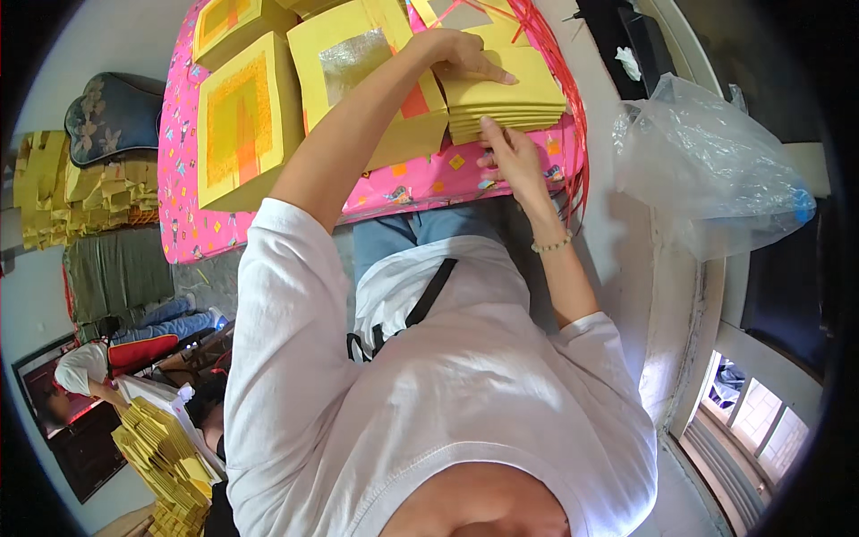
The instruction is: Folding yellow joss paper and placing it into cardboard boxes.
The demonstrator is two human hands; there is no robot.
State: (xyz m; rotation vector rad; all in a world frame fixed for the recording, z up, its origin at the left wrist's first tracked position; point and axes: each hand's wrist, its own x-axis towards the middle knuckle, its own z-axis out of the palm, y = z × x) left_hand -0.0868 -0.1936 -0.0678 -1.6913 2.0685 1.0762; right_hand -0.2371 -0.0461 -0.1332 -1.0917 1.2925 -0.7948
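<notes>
A stack of folded yellow paper sheets (pixel 510 98) lies at the right end of a pink patterned table cover (pixel 394 190). My left hand (pixel 458 54) rests on top of it, fingers stretched to the right and lying on the paper. At the front edge of the stack is my right hand (pixel 514 159), its index finger touching the layered edges and its other fingers loosely bent and apart. Just left of the stack stands a yellow paper bundle with a silver square (pixel 354 64), partly behind my left forearm. Farther left is a bundle with an orange-gold square (pixel 237 121).
Red plastic strips (pixel 573 116) hang along the table's right edge. A clear plastic bag (pixel 707 161) is at the right. On the left, a dark cushion (pixel 112 116) lies on stacked yellow paper. A person in white (pixel 85 369) sits lower left near another yellow paper pile (pixel 165 456).
</notes>
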